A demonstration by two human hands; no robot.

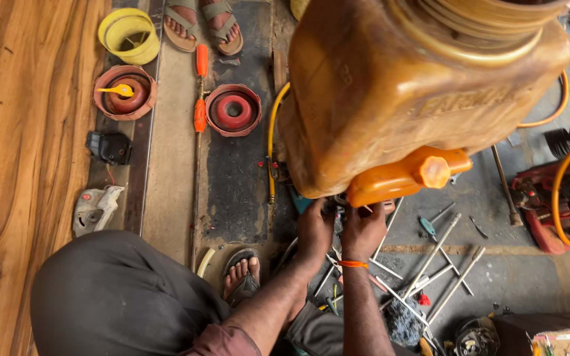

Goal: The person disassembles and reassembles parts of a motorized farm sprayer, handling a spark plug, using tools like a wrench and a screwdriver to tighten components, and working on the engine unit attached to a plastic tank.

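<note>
A big dirty orange plastic tank (404, 86) fills the upper right, tilted, with a brighter orange fitting and round cap (407, 177) at its lower edge. My left hand (315, 229) and my right hand (362, 229) both reach under the tank's lower edge beside that fitting, fingers curled on a small part I cannot make out. An orange thread is tied round my right wrist (353, 264). My knee in dark cloth (113, 296) and my sandalled foot (242, 273) lie lower left.
Another person's sandalled feet (202, 25) stand at the top. Nearby lie a yellow ring (128, 34), two red-brown round lids (125, 92) (233, 109), an orange-handled lance (200, 99), a yellow hose (272, 142), metal rods (433, 273) and a red engine (559, 204).
</note>
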